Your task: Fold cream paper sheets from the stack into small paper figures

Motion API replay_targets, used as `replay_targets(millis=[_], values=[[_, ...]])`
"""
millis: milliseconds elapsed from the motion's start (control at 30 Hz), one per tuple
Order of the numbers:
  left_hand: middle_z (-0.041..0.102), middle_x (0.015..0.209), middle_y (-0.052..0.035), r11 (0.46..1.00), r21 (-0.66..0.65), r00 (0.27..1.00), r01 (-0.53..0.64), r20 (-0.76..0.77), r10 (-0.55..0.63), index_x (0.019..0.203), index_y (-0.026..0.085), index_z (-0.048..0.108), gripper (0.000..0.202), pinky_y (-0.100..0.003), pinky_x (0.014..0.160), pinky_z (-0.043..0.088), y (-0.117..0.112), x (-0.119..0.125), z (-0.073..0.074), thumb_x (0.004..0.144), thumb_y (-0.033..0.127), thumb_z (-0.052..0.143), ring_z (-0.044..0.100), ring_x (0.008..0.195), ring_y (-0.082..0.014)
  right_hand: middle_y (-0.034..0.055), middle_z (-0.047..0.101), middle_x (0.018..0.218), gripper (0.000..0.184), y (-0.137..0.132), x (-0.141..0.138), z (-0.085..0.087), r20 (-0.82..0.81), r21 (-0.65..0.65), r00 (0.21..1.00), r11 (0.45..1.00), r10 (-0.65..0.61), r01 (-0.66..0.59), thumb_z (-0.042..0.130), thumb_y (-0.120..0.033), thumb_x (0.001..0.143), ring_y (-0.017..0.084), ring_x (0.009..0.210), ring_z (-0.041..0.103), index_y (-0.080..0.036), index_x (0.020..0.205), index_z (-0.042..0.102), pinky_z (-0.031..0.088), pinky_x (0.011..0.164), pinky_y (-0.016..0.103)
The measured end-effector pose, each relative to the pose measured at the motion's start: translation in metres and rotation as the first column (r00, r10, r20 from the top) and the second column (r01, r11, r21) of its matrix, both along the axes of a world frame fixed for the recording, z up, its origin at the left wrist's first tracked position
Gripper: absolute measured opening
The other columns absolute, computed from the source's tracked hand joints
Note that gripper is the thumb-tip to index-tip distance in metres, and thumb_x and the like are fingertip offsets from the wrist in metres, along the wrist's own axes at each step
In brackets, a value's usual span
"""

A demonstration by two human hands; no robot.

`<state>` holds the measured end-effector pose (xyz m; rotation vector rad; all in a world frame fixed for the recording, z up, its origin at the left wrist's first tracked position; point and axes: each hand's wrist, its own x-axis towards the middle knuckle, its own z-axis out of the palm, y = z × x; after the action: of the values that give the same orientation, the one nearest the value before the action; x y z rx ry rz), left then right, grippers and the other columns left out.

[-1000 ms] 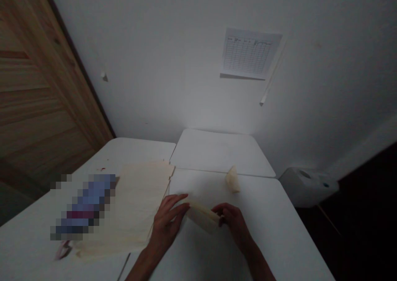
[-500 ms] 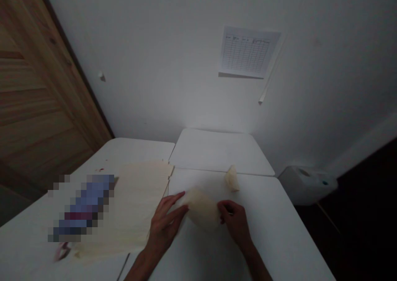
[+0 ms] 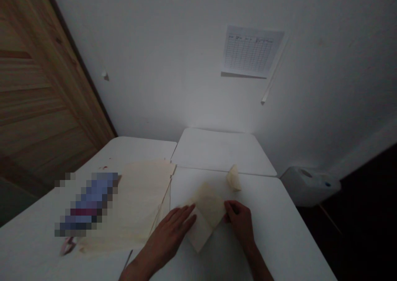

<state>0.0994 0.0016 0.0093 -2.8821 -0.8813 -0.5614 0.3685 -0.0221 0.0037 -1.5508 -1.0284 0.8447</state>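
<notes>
A thin cream sheet of paper (image 3: 210,202) lies turned cornerwise on the white table, with a paler square part (image 3: 199,233) at its lower left, set off by a straight edge. My left hand (image 3: 173,231) rests flat over the left side of this sheet, fingers stretched out. At the right corner, my right hand (image 3: 238,217) pinches the sheet between thumb and forefinger. Just beyond it stands a small folded cream paper piece (image 3: 234,178). Larger cream sheets (image 3: 136,202) are spread to the left of my left hand.
A pixelated blue item (image 3: 93,200) lies on the left sheets, with pinkish scissor-like handles (image 3: 67,246) below it. Behind the white table (image 3: 279,239) rises a wall with a printed chart (image 3: 252,51). A white container (image 3: 310,186) is beyond the right edge.
My left hand has gone from holding the sheet's edge to lying flat on it. The sheet has come down onto the table and its paler part now shows. My right hand still pinches the corner.
</notes>
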Motion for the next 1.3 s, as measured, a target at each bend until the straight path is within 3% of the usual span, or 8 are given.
replay_targets(millis=[167, 300, 433, 533, 667, 900, 1100, 1300], values=[[0.037, 0.149, -0.0027, 0.977, -0.203, 0.99, 0.064, -0.109, -0.087, 0.128, 0.026, 0.049, 0.075, -0.049, 0.109, 0.032, -0.006, 0.019, 0.001, 0.062, -0.008, 0.044, 0.036, 0.135, -0.0238, 0.0038, 0.064, 0.057, 0.046, -0.009, -0.001, -0.001, 0.061, -0.03, 0.998, 0.999, -0.014, 0.016, 0.056, -0.058, 0.081, 0.018, 0.049, 0.059, -0.013, 0.081, 0.069, 0.048, 0.048, 0.027], [0.041, 0.147, -0.0029, 0.941, -0.333, 0.983, 0.068, -0.137, -0.119, 0.125, 0.024, 0.053, 0.078, -0.051, 0.11, 0.031, -0.007, 0.019, 0.006, 0.051, -0.002, 0.045, 0.037, 0.134, -0.0253, 0.0058, 0.069, 0.069, 0.038, -0.018, 0.003, 0.001, 0.358, -0.003, 0.932, 0.998, -0.062, 0.067, 0.049, -0.049, 0.088, 0.019, 0.058, 0.062, -0.017, 0.083, 0.069, 0.05, 0.057, 0.029], [0.04, 0.147, -0.0047, 0.911, -0.402, 0.986, 0.092, -0.092, -0.14, 0.127, 0.023, 0.052, 0.076, -0.05, 0.111, 0.029, -0.008, 0.018, 0.012, 0.054, 0.003, 0.047, 0.036, 0.135, -0.0261, 0.0104, 0.07, 0.094, 0.027, -0.022, 0.001, 0.004, 0.756, 0.127, 0.645, 0.992, -0.106, 0.015, 0.046, -0.032, 0.093, 0.024, 0.085, 0.063, -0.017, 0.095, 0.068, 0.049, 0.079, 0.037], [0.041, 0.147, -0.0048, 0.899, -0.424, 0.985, 0.112, -0.069, -0.156, 0.127, 0.023, 0.052, 0.074, -0.05, 0.112, 0.028, -0.009, 0.018, 0.016, 0.056, 0.004, 0.047, 0.035, 0.136, -0.0264, 0.0095, 0.062, 0.123, 0.027, -0.02, -0.004, 0.008, 0.897, 0.185, 0.437, 0.956, -0.071, -0.225, 0.046, -0.014, 0.091, 0.026, 0.11, 0.054, -0.018, 0.111, 0.064, 0.043, 0.095, 0.041], [0.04, 0.147, -0.0067, 0.887, -0.448, 0.985, 0.111, -0.066, -0.157, 0.128, 0.021, 0.052, 0.075, -0.052, 0.112, 0.027, -0.009, 0.018, 0.017, 0.055, 0.005, 0.047, 0.035, 0.136, -0.0279, 0.0012, 0.055, 0.134, 0.036, -0.013, -0.009, 0.016, 0.949, 0.052, 0.287, 0.836, 0.129, -0.547, 0.047, -0.005, 0.088, 0.022, 0.119, 0.048, -0.024, 0.115, 0.061, 0.039, 0.101, 0.038], [0.042, 0.146, -0.0055, 0.869, -0.48, 0.986, 0.118, -0.047, -0.16, 0.125, 0.021, 0.055, 0.075, -0.05, 0.113, 0.026, -0.007, 0.017, 0.019, 0.051, 0.006, 0.046, 0.034, 0.136, -0.027, 0.0041, 0.058, 0.13, 0.024, -0.001, -0.011, 0.022, 0.924, -0.15, 0.191, 0.772, 0.332, -0.618, 0.05, -0.013, 0.089, 0.024, 0.123, 0.045, -0.02, 0.108, 0.064, 0.033, 0.107, 0.039], [0.042, 0.146, -0.0074, 0.878, -0.464, 0.983, 0.117, -0.069, -0.168, 0.126, 0.019, 0.054, 0.073, -0.049, 0.113, 0.027, -0.009, 0.015, 0.024, 0.055, 0.005, 0.047, 0.034, 0.136, -0.0262, 0.0019, 0.042, 0.146, 0.05, 0.002, -0.01, 0.022, 0.874, -0.241, 0.141, 0.668, 0.464, -0.704, 0.047, -0.011, 0.086, 0.019, 0.131, 0.037, -0.021, 0.134, 0.048, 0.029, 0.11, 0.033], [0.043, 0.145, -0.0053, 0.899, -0.416, 0.982, 0.139, -0.059, -0.179, 0.126, 0.023, 0.053, 0.061, -0.047, 0.112, 0.03, -0.009, 0.005, 0.024, 0.068, 0.006, 0.049, 0.038, 0.134, -0.0253, 0.0032, 0.037, 0.149, 0.057, 0.004, -0.018, 0.022, 0.876, -0.29, 0.142, 0.737, 0.462, -0.61, 0.046, -0.013, 0.084, 0.024, 0.126, 0.041, -0.025, 0.139, 0.041, 0.031, 0.106, 0.042]])
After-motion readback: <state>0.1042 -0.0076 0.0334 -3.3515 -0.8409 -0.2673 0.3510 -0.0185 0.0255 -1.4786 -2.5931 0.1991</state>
